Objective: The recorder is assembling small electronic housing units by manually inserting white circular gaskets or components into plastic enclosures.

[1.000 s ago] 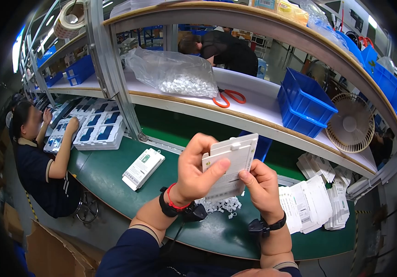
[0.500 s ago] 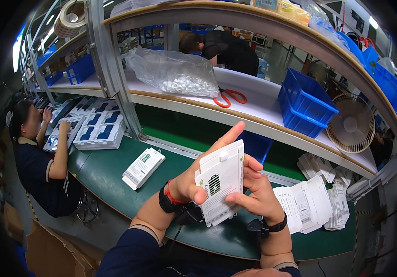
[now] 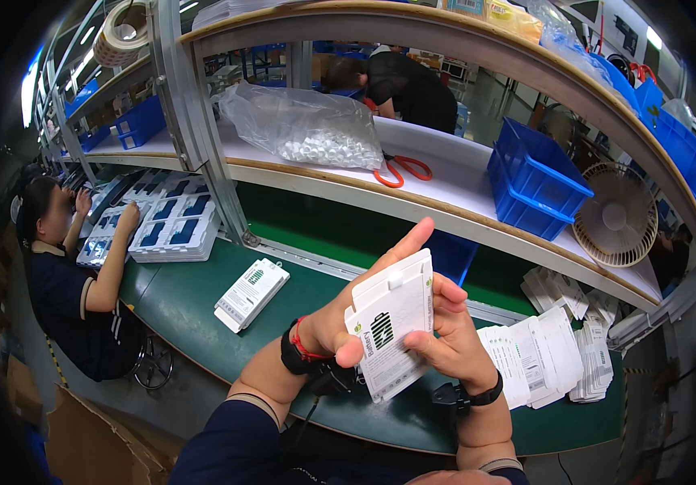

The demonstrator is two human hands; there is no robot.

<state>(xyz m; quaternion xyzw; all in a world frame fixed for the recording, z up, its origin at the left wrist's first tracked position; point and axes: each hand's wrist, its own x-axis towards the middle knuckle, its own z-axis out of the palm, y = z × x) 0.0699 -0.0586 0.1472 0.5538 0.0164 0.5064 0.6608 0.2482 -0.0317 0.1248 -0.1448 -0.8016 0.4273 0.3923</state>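
Both hands hold a flat white pack (image 3: 391, 333) up over the green counter (image 3: 186, 303), its printed back toward the camera. The left hand (image 3: 346, 319) grips its left edge, thumb pressed on the lower face and index stretched up behind the top; the right hand (image 3: 450, 339) clamps the right edge with curled fingers (image 3: 420, 343). This looks like a check or turn-over of the pack, held in mid-air and not yet laid down; judging by the grip, the next move calls for a steady pinch on both edges so the thin card does not bend. At 3 o'clock of the hands lie stacks of white sheets (image 3: 546, 356); at 9 o'clock a second pack (image 3: 251, 293) lies flat. On the shelf at 12 o'clock a clear bag (image 3: 307, 125) holds small white parts beside red scissors (image 3: 402, 170), and the blue bin (image 3: 535, 179) at 1 o'clock shows nothing inside.
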